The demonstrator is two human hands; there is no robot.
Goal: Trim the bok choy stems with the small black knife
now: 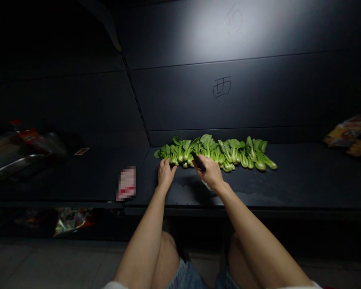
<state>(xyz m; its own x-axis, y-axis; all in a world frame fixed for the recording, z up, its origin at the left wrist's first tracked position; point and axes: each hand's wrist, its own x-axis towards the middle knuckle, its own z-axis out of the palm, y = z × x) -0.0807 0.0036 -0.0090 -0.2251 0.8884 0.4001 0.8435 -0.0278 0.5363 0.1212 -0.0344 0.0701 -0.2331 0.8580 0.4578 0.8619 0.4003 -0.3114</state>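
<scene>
A row of green bok choy point(234, 150) lies along the dark shelf point(258, 190), leaves toward the back panel and pale stems toward me. At the row's left end, my left hand point(166, 174) has its fingers apart, fingertips at the stems; it holds nothing that shows. Near the middle of the row, my right hand point(211, 172) is closed around what looks like a spray bottle point(199, 161). Its black top juts out up and left, and a bit of clear body shows beneath the hand. The hand hides most of it and some stems.
Wet spots mark the shelf in front of the bok choy. A pixelated pink-and-white card point(126, 183) lies left of my hands. Blurred packages and a metal tray point(21, 165) sit far left; colourful packets point(353, 134) lie far right. A lower shelf holds bagged goods point(74, 220).
</scene>
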